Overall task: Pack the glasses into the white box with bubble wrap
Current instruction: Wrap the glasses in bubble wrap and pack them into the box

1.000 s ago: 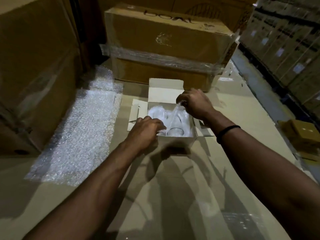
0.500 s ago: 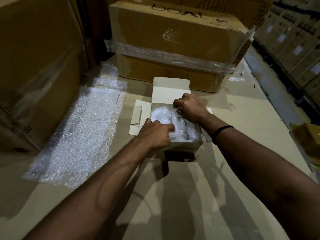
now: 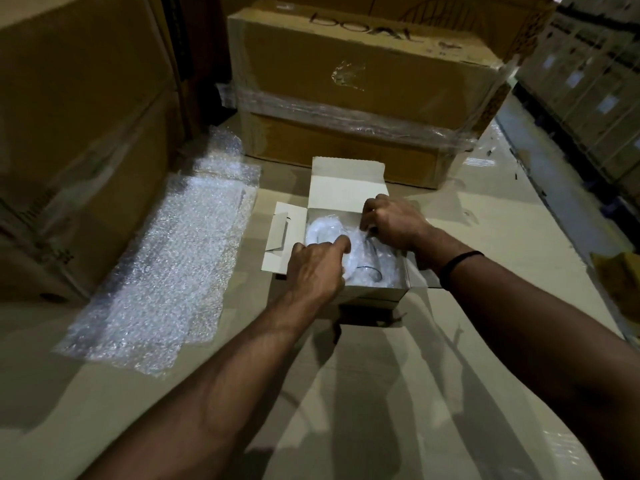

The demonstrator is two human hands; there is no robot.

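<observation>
Head view: white box (image 3: 377, 292) stands open, flaps out, on the cardboard surface. We note one glass (image 3: 369, 268) inside, in the right half, rim showing toward us; upright or tilted, we cannot tell. It sits between both hands, just under the fingers. Left hand (image 3: 311, 268) enters from the near left, fingertips on the bubble wrap (image 3: 325, 230); grip not determinable. Right hand (image 3: 393, 220), fingers curled, pinches wrap at the far side. Wrap and box walls crowd the glass. Spare sheet (image 3: 162, 268) lies well to the left; taped cartons (image 3: 363, 81) stand behind.

Cardboard surface (image 3: 450, 375): white box (image 3: 374, 294), bubble wrap sheet (image 3: 173, 265) left, brown carton (image 3: 363, 98) behind.
</observation>
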